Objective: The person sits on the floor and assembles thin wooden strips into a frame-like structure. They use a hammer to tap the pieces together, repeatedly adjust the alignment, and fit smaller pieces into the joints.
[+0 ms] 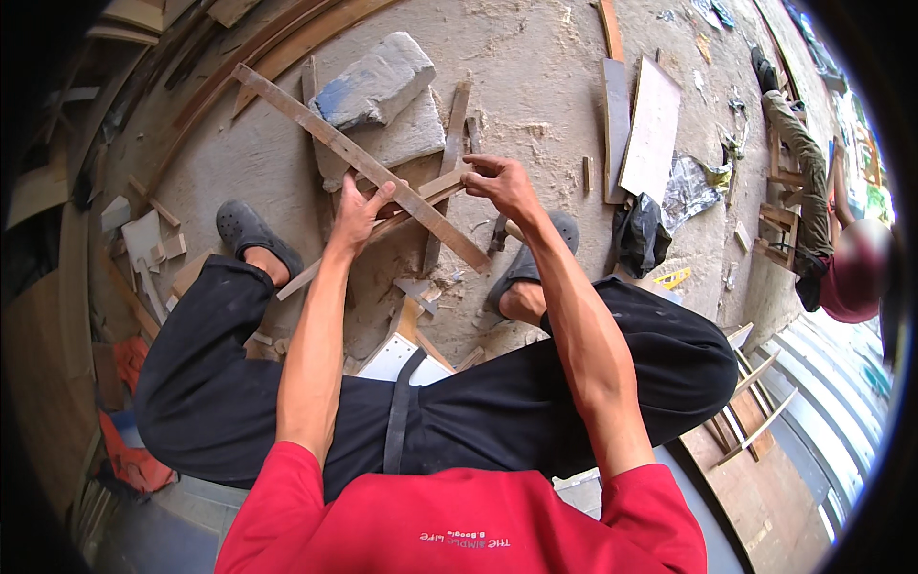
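Observation:
A long flat wooden strip [306, 120] runs slantwise in front of me. My left hand [356, 215] is closed around its middle, thumb on top. A second, paler wooden strip [435, 187] crosses beneath the first, its near end pointing down left. The fingertips of my right hand [504, 184] pinch the far right end of this paler strip. Under the crossing, two rough stone blocks [382, 81] lie stacked, the top one stained blue. What looks like a hammer [507, 230] lies beside my right shoe, partly hidden.
Wooden boards [652, 129] lie at the far right, near a black plastic bag [643, 234]. Stacked timber [67, 239] lines the left side. Wood scraps [143, 239] lie by my left shoe [253, 234]. Another person [813, 191] sits at the right edge.

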A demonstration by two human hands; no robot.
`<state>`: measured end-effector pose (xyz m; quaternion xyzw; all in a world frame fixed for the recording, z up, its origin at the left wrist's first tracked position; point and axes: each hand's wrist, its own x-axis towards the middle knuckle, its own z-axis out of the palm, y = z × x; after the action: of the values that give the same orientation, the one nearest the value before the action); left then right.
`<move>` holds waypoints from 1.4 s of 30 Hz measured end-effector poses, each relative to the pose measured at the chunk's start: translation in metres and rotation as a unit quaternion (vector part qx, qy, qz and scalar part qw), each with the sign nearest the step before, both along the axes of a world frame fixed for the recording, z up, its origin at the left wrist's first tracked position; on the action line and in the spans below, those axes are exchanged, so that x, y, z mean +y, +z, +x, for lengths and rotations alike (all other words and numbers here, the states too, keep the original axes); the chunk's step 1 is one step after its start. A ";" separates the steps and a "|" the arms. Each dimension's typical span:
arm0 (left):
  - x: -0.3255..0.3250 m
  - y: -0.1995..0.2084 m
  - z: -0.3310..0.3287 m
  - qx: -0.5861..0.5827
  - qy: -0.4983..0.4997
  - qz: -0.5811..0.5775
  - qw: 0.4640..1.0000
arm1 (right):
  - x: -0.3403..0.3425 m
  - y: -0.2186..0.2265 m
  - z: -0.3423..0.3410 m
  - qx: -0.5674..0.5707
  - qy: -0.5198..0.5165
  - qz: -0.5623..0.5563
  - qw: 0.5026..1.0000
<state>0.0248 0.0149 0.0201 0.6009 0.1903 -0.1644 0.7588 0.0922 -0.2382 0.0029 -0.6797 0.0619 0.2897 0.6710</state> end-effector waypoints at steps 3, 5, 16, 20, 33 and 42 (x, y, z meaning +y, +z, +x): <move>0.001 -0.002 0.000 0.001 0.005 -0.004 1.000 | 0.000 0.000 0.000 0.002 0.011 -0.006 1.000; 0.002 -0.001 0.001 0.007 0.017 -0.020 1.000 | 0.001 0.002 0.000 0.001 0.012 -0.004 1.000; 0.002 0.000 0.000 0.004 0.002 -0.004 1.000 | 0.000 -0.002 0.000 -0.008 0.008 0.000 1.000; 0.000 0.002 0.000 0.005 0.006 -0.018 1.000 | 0.000 -0.003 0.000 -0.008 0.004 0.004 1.000; 0.002 -0.004 0.000 0.003 0.002 -0.005 1.000 | 0.001 -0.003 -0.001 -0.021 0.007 -0.004 1.000; 0.002 -0.003 0.000 -0.004 0.001 -0.007 1.000 | 0.000 0.000 -0.001 -0.023 0.008 -0.010 1.000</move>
<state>0.0251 0.0173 0.0175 0.5959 0.1866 -0.1622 0.7640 0.0907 -0.2383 0.0024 -0.6930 0.0434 0.2789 0.6633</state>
